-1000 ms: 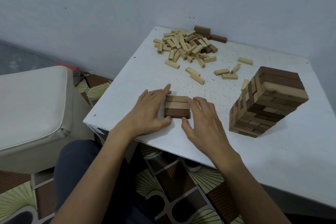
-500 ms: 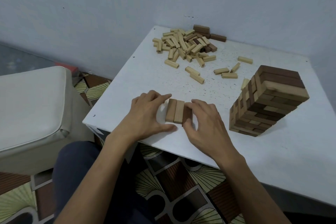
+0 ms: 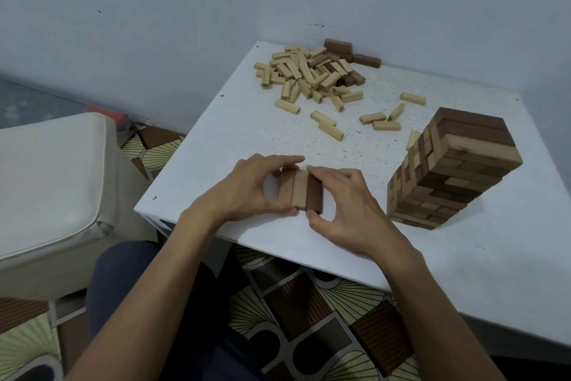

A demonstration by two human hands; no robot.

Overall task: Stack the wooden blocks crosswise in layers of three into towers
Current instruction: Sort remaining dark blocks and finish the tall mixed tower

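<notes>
A: Count?
B: One row of three blocks (image 3: 299, 190), two pale and one dark, flat on the worktop (image 3: 494, 257). One tower (image 3: 448, 170) to its right. Loose pile (image 3: 312, 74) at the back, too many to count.
A: Hands?
B: Left hand (image 3: 244, 192) and right hand (image 3: 349, 210) flank the row, both pinching it end to end.

The fingers (image 3: 287, 161) cover the far ends of the three-block row (image 3: 299, 192). The desk (image 3: 494, 272) runs off the right edge. The tower (image 3: 448, 170) half hides one pale block (image 3: 412, 139).
</notes>
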